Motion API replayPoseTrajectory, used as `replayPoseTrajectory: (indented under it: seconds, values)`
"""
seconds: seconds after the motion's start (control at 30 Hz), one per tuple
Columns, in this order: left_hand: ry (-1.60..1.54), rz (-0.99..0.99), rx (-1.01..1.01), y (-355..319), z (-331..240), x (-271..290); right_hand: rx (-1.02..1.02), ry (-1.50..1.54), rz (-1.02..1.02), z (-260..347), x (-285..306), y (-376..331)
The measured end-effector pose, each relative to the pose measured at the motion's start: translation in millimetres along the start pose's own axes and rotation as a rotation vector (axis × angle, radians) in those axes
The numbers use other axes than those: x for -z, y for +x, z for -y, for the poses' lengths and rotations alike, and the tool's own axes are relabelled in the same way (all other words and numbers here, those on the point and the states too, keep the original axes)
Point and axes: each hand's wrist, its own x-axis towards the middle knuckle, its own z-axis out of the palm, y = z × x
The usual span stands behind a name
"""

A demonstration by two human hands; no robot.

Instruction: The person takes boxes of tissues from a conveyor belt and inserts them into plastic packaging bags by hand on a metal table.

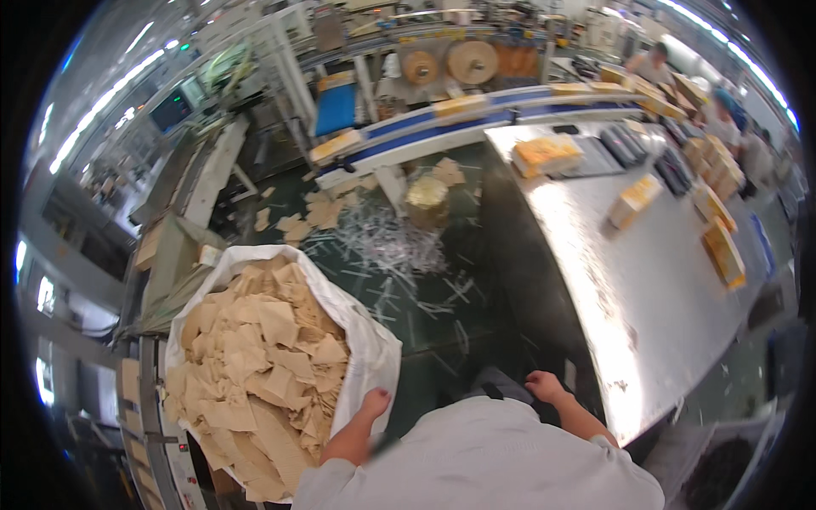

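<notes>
Gripping: left hand [374, 399] curls over the near rim of the white woven sack [370, 353], fingers folded onto the cloth edge, thumb side hidden.
Free hand: right hand [544, 384] hangs low beside the steel table [646, 280], fingers loosely curled, pinching nothing that shows.
Held item, place: sack stands on the floor to the left of the gripping hand and away from the body, mouth open upward.
Contents: tan paper pieces [255, 365], flat and crumpled, heaped above the rim just beyond the gripping fingers.
Handling, judged: each piece light and limp, yet a full sack likely bulky and awkward; cloth soft and slack, so the rim may fold or slip under one hand; loose top layer may spill if tipped.
Hold point, judged: rolled rim on two opposite sides, one hand each; bunching the cloth should give firmer purchase than a flat pinch.
Beyond the grip, ahead: dark green floor [425, 289] strewn with pale plastic strips [391, 242] and stray tan scraps.
Further ahead: blue-and-white conveyor [476, 119] carrying yellow packs.
Right of the grip: steel table with yellow packs [633, 200] scattered on it, well apart from either hand.
Far right: other people at work along the table's far edge, hands not clear.
</notes>
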Motion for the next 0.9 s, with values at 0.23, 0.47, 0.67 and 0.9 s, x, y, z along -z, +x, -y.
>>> replayPoseTrajectory:
  seconds: [0.23, 0.47, 0.67, 0.9]
  values:
    - [-0.275, -0.016, 0.028, 176.0, -129.9, 56.5, 0.076, 0.185, -0.264, 49.1, 91.8, 206.1]
    - [-0.43, 0.127, 0.33, 229.3, -104.6, 114.6, -0.029, 0.309, -0.958, 115.2, 267.6, 448.0]
    - [0.106, 0.18, -0.408, 352.2, -130.4, 138.7, -0.291, 0.375, -1.324, 103.7, 414.3, 549.0]
    - [-0.362, 0.318, 0.079, 572.3, -239.2, 209.2, -0.302, 0.413, -1.23, 111.7, 434.6, 621.3]
